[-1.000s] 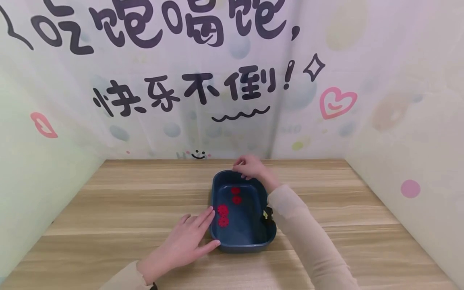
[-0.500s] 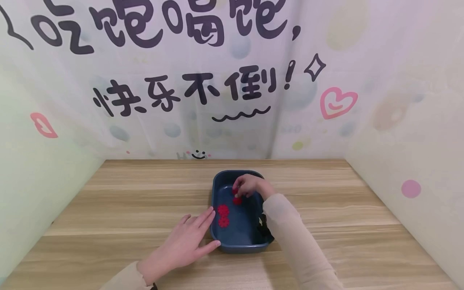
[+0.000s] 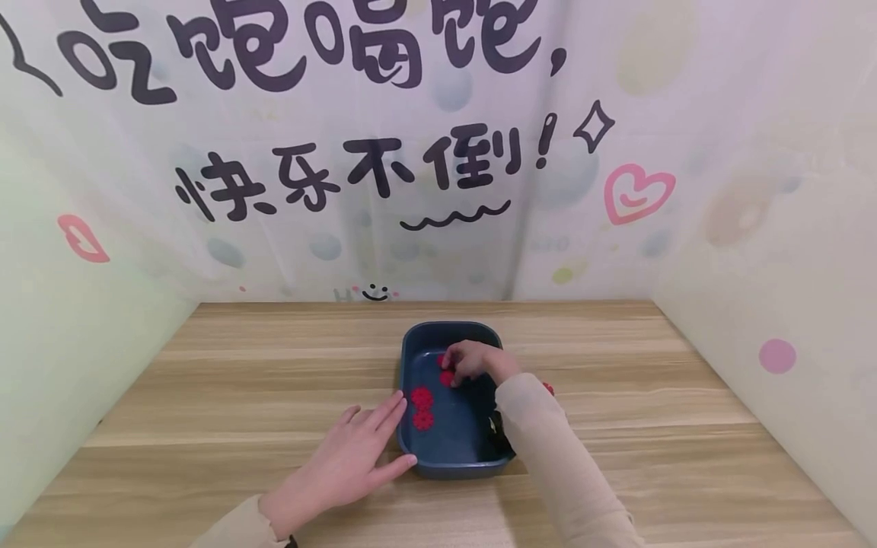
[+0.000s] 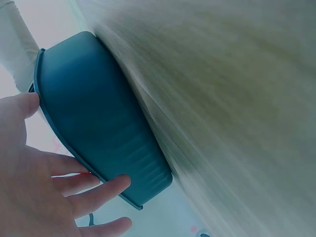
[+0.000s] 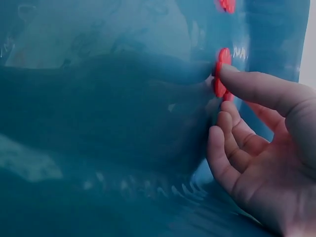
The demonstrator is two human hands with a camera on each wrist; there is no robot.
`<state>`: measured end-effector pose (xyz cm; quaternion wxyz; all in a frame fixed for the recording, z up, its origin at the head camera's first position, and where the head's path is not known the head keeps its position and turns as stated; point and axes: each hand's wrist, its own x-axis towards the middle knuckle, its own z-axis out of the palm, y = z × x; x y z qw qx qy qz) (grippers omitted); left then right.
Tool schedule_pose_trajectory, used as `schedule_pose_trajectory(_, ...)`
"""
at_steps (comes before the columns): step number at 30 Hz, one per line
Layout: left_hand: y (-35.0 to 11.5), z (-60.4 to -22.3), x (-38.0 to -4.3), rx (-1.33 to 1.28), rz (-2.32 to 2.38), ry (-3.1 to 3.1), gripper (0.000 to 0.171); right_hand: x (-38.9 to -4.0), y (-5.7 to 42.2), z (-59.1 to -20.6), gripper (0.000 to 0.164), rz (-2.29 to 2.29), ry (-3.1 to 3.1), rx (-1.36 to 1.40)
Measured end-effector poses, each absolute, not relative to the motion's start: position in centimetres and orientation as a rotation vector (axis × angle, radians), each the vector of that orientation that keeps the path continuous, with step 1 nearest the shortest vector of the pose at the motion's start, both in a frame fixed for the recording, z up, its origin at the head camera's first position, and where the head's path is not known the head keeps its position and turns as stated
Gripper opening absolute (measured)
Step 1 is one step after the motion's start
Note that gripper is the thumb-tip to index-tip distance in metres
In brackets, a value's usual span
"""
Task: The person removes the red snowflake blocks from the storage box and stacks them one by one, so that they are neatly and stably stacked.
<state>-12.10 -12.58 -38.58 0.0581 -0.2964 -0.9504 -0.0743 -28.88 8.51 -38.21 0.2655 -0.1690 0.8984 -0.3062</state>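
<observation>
A dark blue rectangular tub [image 3: 455,466] stands on the wooden table, with red flower-shaped pieces on its floor. Two of them, one red piece [image 3: 422,420] just in front of the other, lie near the left wall. Farther back, my right hand [image 3: 473,361] reaches into the tub over two more. In the right wrist view its thumb lies on a red flower-shaped piece [image 5: 220,81], with the index finger curled behind it. My left hand [image 3: 342,457] rests at the tub's near-left side, thumb at the rim. Its fingers lie fairly straight against the outer wall [image 4: 98,108] in the left wrist view.
Right of the tub, another red piece [image 3: 548,389] peeks out beside the right sleeve [image 3: 548,434]. Behind the table [image 3: 274,358] hangs a white printed cloth [image 3: 384,251], and pale walls close both sides.
My right hand has moved from the tub's far rim down into the tub, onto the red pieces at the back. The left hand and the tub have stayed in place.
</observation>
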Motion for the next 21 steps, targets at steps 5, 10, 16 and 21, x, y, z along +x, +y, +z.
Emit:
schedule_pose_trajectory(5,-12.59,-38.55,-12.13,-0.903,-0.234,-2.877,0.071,-28.71,8.51,-38.08,0.026,-0.795,2.434,-0.480)
schedule_pose_trajectory(10,-12.57,-38.54,-12.11,-0.898,-0.227,-2.874,0.070,-28.72,8.49,-38.26,0.025,-0.785,2.438,-0.488)
schedule_pose_trajectory(16,-12.53,-38.57,-12.03,-0.894,-0.210,-2.863,0.071,-28.71,8.47,-38.56,0.031,-0.807,2.456,-0.465)
schedule_pose_trajectory(21,-12.53,-38.59,-12.03,-0.898,-0.200,-2.860,0.071,-28.51,8.43,-38.44,0.033,-0.837,2.398,-0.468)
